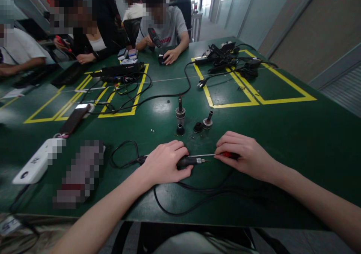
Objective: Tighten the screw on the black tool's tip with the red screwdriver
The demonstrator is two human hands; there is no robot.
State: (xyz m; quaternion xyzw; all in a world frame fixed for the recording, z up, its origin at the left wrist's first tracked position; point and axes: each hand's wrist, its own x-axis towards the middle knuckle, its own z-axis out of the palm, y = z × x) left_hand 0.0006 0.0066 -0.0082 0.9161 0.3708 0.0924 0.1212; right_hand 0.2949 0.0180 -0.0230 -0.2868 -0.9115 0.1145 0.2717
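Note:
My left hand [167,161] is wrapped over a black pen-shaped tool [194,161] lying just over the green table. A metal collar and thin tip stick out of the tool to the right, and its exact kind is not clear. My right hand [245,154] pinches a screwdriver [231,155] by its red and black handle. The screwdriver's thin metal shaft points left toward my left fingers. Beyond my hands stand a metal cylindrical part with a dark stem [180,113], a small dark ring [180,129], a black cap [198,127] and a round metal part with a tilted stem [208,121].
Black cable [186,209] loops near the front edge. To the left lie a white power strip [36,161], a phone [75,118] and a blurred-out flat object [81,171]. Tangled black cables and adapters [222,58] sit at the back right. Several people work across the table [282,141].

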